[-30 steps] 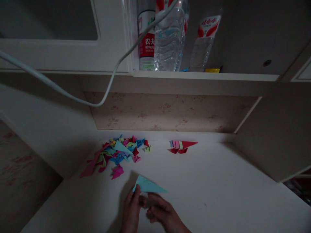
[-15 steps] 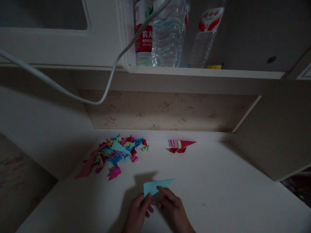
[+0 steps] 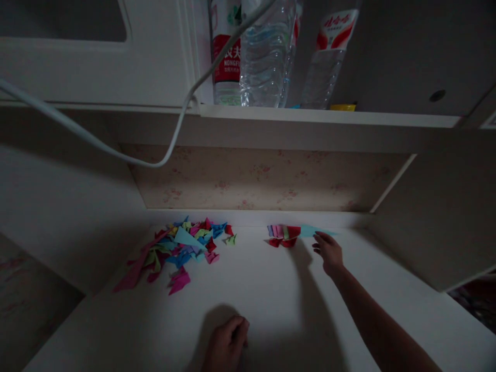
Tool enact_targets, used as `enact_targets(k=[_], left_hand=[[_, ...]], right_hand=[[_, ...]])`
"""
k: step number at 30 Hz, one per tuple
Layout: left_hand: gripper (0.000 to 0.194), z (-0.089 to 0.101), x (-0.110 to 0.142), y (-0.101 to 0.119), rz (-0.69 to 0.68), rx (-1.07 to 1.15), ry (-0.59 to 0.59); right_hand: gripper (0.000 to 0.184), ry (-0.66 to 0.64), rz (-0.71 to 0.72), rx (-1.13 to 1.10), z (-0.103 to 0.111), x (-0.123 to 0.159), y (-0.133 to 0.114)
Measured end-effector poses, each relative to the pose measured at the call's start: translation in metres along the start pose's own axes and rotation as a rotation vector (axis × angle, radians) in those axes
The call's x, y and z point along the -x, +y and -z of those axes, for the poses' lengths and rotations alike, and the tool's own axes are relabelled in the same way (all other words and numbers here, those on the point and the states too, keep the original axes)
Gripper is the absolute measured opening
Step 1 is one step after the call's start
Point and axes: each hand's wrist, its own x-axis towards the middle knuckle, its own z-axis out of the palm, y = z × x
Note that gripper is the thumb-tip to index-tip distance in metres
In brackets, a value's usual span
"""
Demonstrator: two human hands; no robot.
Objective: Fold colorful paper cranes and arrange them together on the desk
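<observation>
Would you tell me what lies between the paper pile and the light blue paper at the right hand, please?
In the head view, between the pile and the light blue paper lie a small green piece, a multicoloured paper row and red pieces.

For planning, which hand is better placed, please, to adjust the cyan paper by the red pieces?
Right hand, probably: it is at the cyan paper; the left hand is well away.

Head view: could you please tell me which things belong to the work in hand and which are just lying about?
Likely part of the work:
right hand
light-blue paper at its fingertips
folded papers beside that
colourful paper pile

Seemingly just lying about:
shelf bottles
white cable
yellow item
</observation>
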Motion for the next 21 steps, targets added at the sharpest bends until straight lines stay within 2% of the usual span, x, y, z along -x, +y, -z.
enact_targets(k=[4, 10, 15, 21], left_hand=[[0.036, -0.002, -0.002, -0.002, 0.011, -0.138, 0.004], [0.034, -0.003, -0.005, -0.007, 0.036, -0.293, -0.016], [0.035, -0.004, -0.006, -0.009, 0.036, -0.371, -0.022], [0.03, -0.004, -0.01, -0.019, 0.014, -0.392, -0.046]], right_hand=[[0.04, 0.028, 0.018, 0.163, -0.007, -0.039, 0.013], [0.026, -0.028, -0.013, 0.475, -0.016, -0.068, 0.045], [0.031, -0.062, 0.018, 0.687, -0.021, -0.083, 0.058], [0.036, -0.121, 0.071, 0.851, -0.027, -0.095, 0.058]])
